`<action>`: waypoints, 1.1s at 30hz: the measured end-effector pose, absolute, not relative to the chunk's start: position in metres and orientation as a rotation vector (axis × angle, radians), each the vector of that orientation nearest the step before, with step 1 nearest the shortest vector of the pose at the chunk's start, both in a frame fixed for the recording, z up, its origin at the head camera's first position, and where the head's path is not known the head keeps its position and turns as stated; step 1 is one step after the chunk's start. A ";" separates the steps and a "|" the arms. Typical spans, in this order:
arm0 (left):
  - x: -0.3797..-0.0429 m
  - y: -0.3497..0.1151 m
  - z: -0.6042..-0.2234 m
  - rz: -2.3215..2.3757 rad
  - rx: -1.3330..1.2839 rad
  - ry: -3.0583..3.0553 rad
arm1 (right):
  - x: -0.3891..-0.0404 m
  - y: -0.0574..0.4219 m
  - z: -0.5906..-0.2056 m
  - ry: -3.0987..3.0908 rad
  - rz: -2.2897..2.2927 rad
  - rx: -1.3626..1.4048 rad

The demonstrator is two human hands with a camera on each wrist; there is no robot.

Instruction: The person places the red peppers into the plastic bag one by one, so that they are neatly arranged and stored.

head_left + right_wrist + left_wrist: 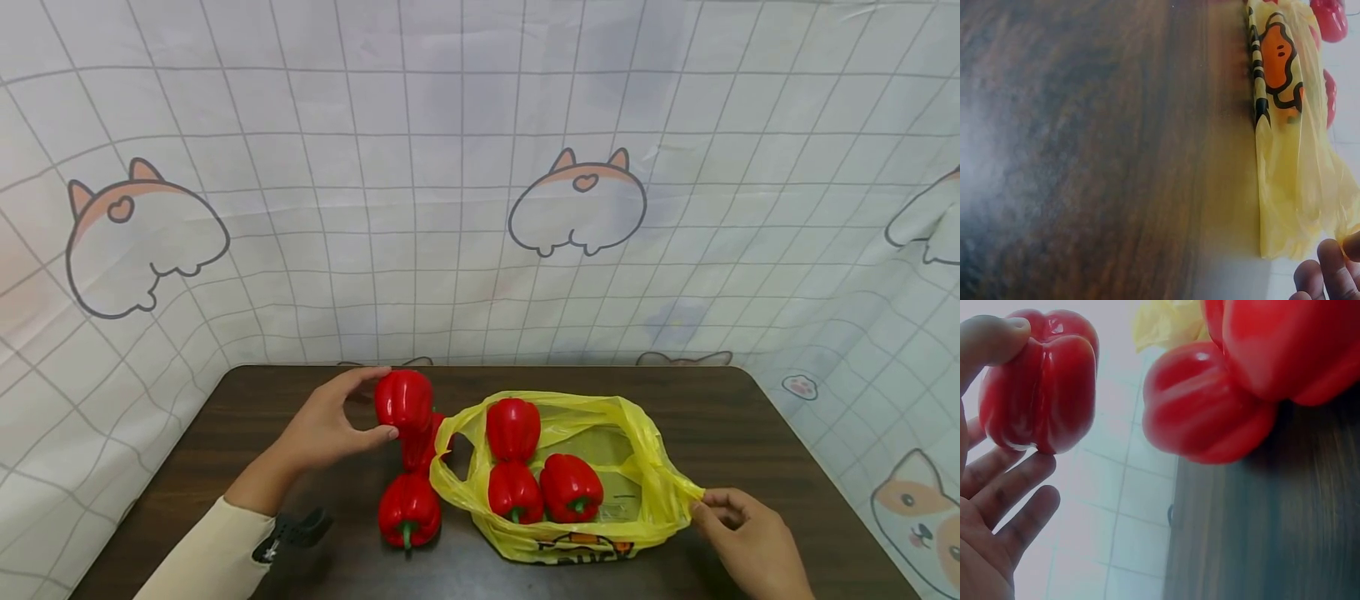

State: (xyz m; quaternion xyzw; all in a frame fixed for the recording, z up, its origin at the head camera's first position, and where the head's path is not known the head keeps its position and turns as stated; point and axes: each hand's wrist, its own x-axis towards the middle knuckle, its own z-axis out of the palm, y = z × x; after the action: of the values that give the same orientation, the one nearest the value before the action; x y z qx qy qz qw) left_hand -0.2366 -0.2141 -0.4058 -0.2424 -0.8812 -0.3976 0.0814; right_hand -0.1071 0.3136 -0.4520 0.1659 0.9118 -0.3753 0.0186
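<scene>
Head view: the left hand (pixel 326 427) holds a glossy red bell pepper (pixel 403 402) above the dark wood-grained desk (pixel 720 433), left of a yellow plastic bag (pixel 517 546); the right hand (pixel 752 537) pinches its far-right edge.

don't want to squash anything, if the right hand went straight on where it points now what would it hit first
The yellow bag: the right hand pinches its edge, so that side would likely be pushed in first. Depth beyond it is hard to judge.
</scene>
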 end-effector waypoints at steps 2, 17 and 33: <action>-0.237 -0.211 -0.404 -1.196 -0.730 -2.634 | -0.107 0.314 -0.452 2.830 -1.165 0.510; -0.240 -0.179 -0.392 -1.197 -0.889 -2.600 | -0.108 0.312 -0.451 2.841 -1.154 0.482; -0.244 -0.144 -0.392 -1.212 -0.972 -2.624 | -0.109 0.312 -0.454 2.840 -1.167 0.502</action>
State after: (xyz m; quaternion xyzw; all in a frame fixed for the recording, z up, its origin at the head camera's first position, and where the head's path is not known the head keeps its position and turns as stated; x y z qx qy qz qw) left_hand -0.2439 -0.1437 -0.3916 -0.3184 -0.8596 -0.3971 0.0462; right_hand -0.1093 0.3123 -0.4539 0.1614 0.9127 -0.3751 0.0154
